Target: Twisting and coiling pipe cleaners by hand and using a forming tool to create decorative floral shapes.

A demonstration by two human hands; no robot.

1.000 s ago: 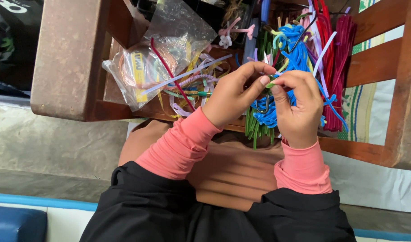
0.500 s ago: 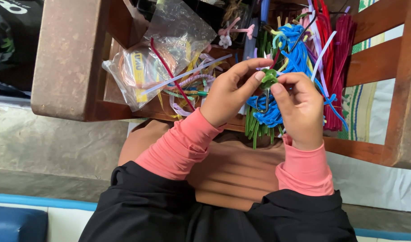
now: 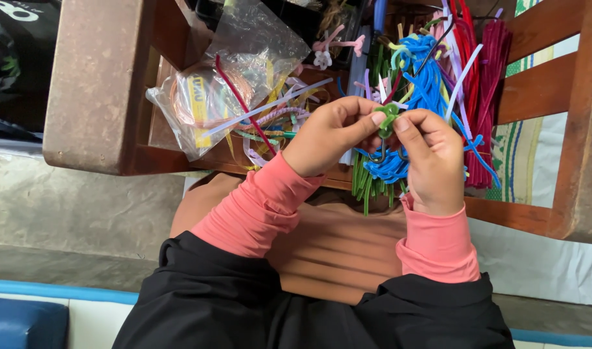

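Note:
Both of my hands pinch one small green pipe cleaner (image 3: 387,118), bent into a loop, above a wooden chair seat (image 3: 179,139). My left hand (image 3: 331,136) holds it from the left with thumb and forefinger. My right hand (image 3: 432,158) grips it from the right. Just behind and below the hands lie a blue bundle of pipe cleaners (image 3: 425,77) and a green bundle (image 3: 364,181).
A clear plastic bag (image 3: 238,71) with a coil of copper wire sits on the seat at the left, with loose coloured pipe cleaners over it. Red and maroon pipe cleaners (image 3: 483,90) lie at the right. Wooden chair arms (image 3: 95,84) frame the seat.
The hands have risen slightly and drawn together; the green pipe cleaner has been curled into a tighter loop between the fingertips.

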